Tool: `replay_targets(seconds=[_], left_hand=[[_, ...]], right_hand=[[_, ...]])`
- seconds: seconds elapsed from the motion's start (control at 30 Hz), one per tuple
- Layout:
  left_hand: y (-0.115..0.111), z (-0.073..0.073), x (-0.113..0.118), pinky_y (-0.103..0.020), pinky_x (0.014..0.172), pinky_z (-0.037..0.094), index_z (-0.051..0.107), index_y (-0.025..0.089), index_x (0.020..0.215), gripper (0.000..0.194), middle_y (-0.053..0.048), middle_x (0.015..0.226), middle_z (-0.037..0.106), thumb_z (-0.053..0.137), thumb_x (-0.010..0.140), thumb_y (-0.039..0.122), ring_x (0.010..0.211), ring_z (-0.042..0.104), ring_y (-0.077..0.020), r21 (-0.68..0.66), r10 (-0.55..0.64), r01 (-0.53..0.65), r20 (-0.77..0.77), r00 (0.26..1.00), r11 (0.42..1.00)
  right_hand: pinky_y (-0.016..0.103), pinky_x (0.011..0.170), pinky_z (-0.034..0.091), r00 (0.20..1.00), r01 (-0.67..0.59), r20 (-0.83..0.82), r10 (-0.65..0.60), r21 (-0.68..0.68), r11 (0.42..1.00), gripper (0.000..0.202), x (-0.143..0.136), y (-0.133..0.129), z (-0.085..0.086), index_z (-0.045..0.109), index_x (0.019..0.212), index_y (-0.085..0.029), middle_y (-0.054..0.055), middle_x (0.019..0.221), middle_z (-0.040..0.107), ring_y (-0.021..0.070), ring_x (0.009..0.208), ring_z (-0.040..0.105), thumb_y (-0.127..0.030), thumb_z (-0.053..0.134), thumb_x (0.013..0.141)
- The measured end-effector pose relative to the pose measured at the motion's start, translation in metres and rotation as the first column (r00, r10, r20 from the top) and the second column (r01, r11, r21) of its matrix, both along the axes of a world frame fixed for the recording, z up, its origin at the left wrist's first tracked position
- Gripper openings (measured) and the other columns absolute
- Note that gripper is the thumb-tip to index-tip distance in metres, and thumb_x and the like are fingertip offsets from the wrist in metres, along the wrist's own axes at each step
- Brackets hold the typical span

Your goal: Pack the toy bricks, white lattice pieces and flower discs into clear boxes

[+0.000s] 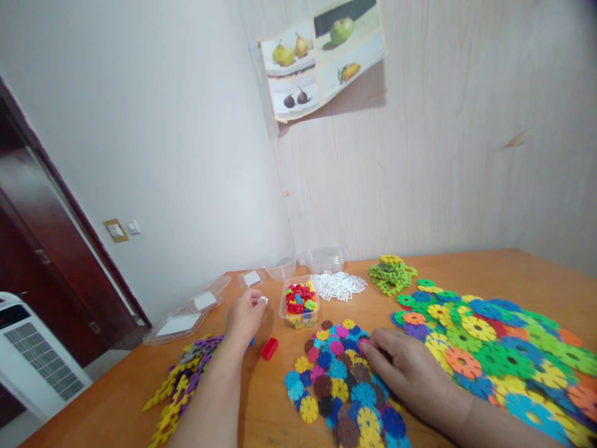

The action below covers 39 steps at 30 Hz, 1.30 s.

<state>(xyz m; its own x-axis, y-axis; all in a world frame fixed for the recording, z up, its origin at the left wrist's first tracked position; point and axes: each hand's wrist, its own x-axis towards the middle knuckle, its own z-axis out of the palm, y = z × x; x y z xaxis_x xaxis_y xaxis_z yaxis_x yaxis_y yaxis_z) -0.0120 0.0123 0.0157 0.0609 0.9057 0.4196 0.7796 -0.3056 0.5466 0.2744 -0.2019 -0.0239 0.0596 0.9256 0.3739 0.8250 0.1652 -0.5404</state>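
Note:
My left hand (245, 314) hovers over the orange table (261, 404) and pinches a small white piece (263, 300) between its fingertips. Just below it lie a red brick (269, 348) and a bit of a blue one. A clear tub of small coloured bricks (299, 302) stands right of that hand. My right hand (405, 367) rests flat, fingers together, on a pile of coloured gear-shaped discs (338, 379), its fingertips touching a pink disc.
A big spread of coloured discs (504, 348) covers the right side. White flat pieces (340, 284) and a green disc stack (390, 274) lie at the back. Purple and yellow discs (180, 386) sit at left, by clear lids (186, 314) at the table edge.

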Motion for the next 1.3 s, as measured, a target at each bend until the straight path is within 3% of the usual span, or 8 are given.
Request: replay_targets(seconds=[0.07, 0.27, 0.47, 0.7, 0.83, 1.0, 1.17, 1.3], left_hand=[[-0.004, -0.001, 0.015, -0.030, 0.082, 0.050, 0.063, 0.020, 0.097, 0.022, -0.007, 0.098, 0.073, 0.057, 0.084, 0.037, 0.091, 0.068, -0.0201, 0.073, -0.103, 0.095, 0.104, 0.989, 0.993], [-0.024, 0.001, 0.036, -0.028, 0.077, 0.049, 0.069, 0.022, 0.094, 0.020, -0.002, 0.093, 0.075, 0.053, 0.088, 0.034, 0.087, 0.068, -0.0190, 0.016, -0.276, 0.276, -0.011, 0.961, 0.961], [-0.029, 0.006, 0.038, -0.030, 0.087, 0.047, 0.071, 0.023, 0.107, 0.026, -0.005, 0.110, 0.074, 0.053, 0.090, 0.031, 0.104, 0.066, -0.0221, 0.022, -0.288, 0.292, -0.092, 0.953, 0.956], [-0.026, 0.002, 0.040, -0.034, 0.090, 0.045, 0.075, 0.022, 0.094, 0.022, -0.008, 0.100, 0.073, 0.054, 0.090, 0.028, 0.098, 0.064, -0.0228, 0.144, -0.275, 0.326, -0.290, 0.917, 0.934], [-0.032, 0.002, 0.049, -0.037, 0.096, 0.043, 0.076, 0.024, 0.102, 0.027, -0.007, 0.108, 0.074, 0.051, 0.093, 0.030, 0.105, 0.062, -0.0234, 0.135, -0.326, 0.382, -0.312, 0.892, 0.914], [-0.036, -0.001, 0.057, -0.039, 0.097, 0.043, 0.071, 0.026, 0.116, 0.032, -0.006, 0.119, 0.071, 0.052, 0.090, 0.025, 0.113, 0.061, -0.0257, 0.127, -0.269, 0.321, -0.315, 0.910, 0.938], [-0.029, -0.005, 0.054, -0.037, 0.105, 0.040, 0.072, 0.028, 0.114, 0.035, -0.004, 0.126, 0.069, 0.049, 0.089, 0.018, 0.120, 0.059, -0.0231, 0.131, -0.358, 0.412, -0.307, 0.882, 0.902], [-0.035, 0.002, 0.055, -0.036, 0.101, 0.043, 0.072, 0.027, 0.115, 0.033, -0.004, 0.122, 0.070, 0.049, 0.091, 0.023, 0.115, 0.061, -0.0229, 0.160, -0.375, 0.424, -0.267, 0.888, 0.891]], right_hand=[[0.027, 0.059, 0.035, 1.000, 0.002, -0.005, -0.002, 0.005, 1.000, 0.042, 0.000, 0.000, 0.000, 0.050, 0.067, -0.022, 0.001, 0.066, 0.061, 0.0156, 0.063, 0.054, -0.046, 0.040, 0.100], [0.027, 0.058, 0.035, 1.000, -0.004, -0.016, 0.005, 0.029, 1.000, 0.041, 0.001, 0.001, -0.002, 0.051, 0.067, -0.022, 0.001, 0.066, 0.061, 0.0154, 0.063, 0.054, -0.046, 0.041, 0.100], [0.028, 0.058, 0.035, 1.000, -0.001, -0.016, 0.001, 0.003, 1.000, 0.043, 0.001, 0.001, -0.003, 0.050, 0.067, -0.022, 0.001, 0.066, 0.060, 0.0156, 0.063, 0.054, -0.048, 0.040, 0.100], [0.028, 0.061, 0.036, 1.000, -0.007, -0.015, 0.007, -0.016, 1.000, 0.043, 0.000, -0.001, 0.000, 0.049, 0.068, -0.022, 0.001, 0.067, 0.061, 0.0155, 0.064, 0.055, -0.049, 0.038, 0.100], [0.028, 0.060, 0.036, 1.000, -0.016, -0.025, 0.016, -0.011, 1.000, 0.044, 0.000, 0.000, 0.000, 0.048, 0.067, -0.022, 0.000, 0.066, 0.061, 0.0151, 0.063, 0.056, -0.048, 0.037, 0.101], [0.028, 0.059, 0.035, 1.000, -0.013, -0.024, 0.013, -0.002, 1.000, 0.043, 0.000, 0.000, 0.000, 0.048, 0.066, -0.022, 0.001, 0.066, 0.061, 0.0152, 0.062, 0.056, -0.047, 0.037, 0.100], [0.028, 0.060, 0.035, 1.000, -0.008, -0.020, 0.008, -0.011, 1.000, 0.043, 0.000, -0.001, 0.000, 0.047, 0.067, -0.022, 0.000, 0.066, 0.061, 0.0151, 0.063, 0.057, -0.047, 0.037, 0.101], [0.028, 0.059, 0.035, 1.000, -0.008, -0.015, 0.008, -0.010, 1.000, 0.043, 0.001, -0.001, -0.001, 0.047, 0.067, -0.022, 0.001, 0.066, 0.061, 0.0152, 0.063, 0.056, -0.048, 0.037, 0.101]])
